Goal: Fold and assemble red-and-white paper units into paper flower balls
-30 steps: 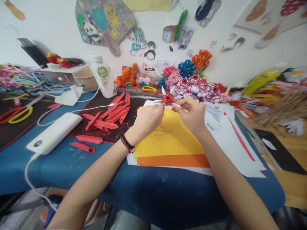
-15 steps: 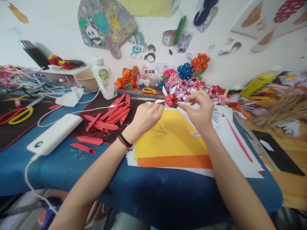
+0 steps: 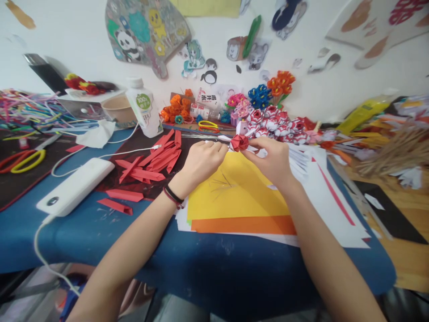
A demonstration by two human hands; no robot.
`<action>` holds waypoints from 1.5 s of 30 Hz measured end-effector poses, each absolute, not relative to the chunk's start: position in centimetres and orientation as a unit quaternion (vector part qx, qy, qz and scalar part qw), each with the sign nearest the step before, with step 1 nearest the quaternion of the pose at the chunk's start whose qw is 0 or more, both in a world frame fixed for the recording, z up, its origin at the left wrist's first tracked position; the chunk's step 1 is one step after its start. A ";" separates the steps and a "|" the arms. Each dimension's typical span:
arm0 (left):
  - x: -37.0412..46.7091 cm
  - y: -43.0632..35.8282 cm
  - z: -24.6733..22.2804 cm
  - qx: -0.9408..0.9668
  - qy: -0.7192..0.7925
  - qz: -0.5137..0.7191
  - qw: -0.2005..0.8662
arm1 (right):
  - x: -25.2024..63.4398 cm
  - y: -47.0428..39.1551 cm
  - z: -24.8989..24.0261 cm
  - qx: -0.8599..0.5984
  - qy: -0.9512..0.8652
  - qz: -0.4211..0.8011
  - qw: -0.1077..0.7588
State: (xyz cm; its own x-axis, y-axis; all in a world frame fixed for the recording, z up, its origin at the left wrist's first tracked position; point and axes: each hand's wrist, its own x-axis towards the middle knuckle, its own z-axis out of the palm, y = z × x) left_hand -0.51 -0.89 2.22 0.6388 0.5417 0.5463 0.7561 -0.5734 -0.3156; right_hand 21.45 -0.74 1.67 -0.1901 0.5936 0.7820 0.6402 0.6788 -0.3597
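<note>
A red folded paper flower [image 3: 239, 142] with white paper strips around it is held up between both hands. My left hand [image 3: 208, 157] is closed at its left side, the fingers curled over a white strip. From the right, my right hand [image 3: 272, 158] pinches at the flower's edge, thumb just under it. Below them lies a yellow sheet [image 3: 241, 192] with several thin wires on it, on top of an orange sheet [image 3: 244, 225] and white paper [image 3: 330, 214]. Folded red paper strips [image 3: 161, 156] are heaped left of my left hand.
Finished red-and-white paper flowers [image 3: 271, 123] stand behind my hands. A white bottle [image 3: 145, 107], a white power bank [image 3: 76, 185] with cables, and red-and-yellow scissors [image 3: 28, 162] lie to the left. A black board [image 3: 390, 210] is at the right.
My right hand has moved left and closer in, its fingers now at the flower. The white strips around the flower have shifted. My left hand stays at the flower's left side.
</note>
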 end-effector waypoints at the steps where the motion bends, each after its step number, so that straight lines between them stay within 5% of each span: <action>1: -0.5 -0.9 2.2 -0.863 -0.379 -0.201 0.267 | 21.4 -0.8 1.8 -0.399 -0.770 -0.028 0.498; 11: 0.0 -1.0 2.8 -0.798 -0.444 -0.325 0.247 | 21.2 -1.2 2.1 -0.396 -0.760 -0.042 0.513; 45: -0.1 -0.2 2.6 -0.861 -0.389 -0.329 -0.006 | 21.4 -1.3 2.1 -0.388 -0.747 0.090 0.532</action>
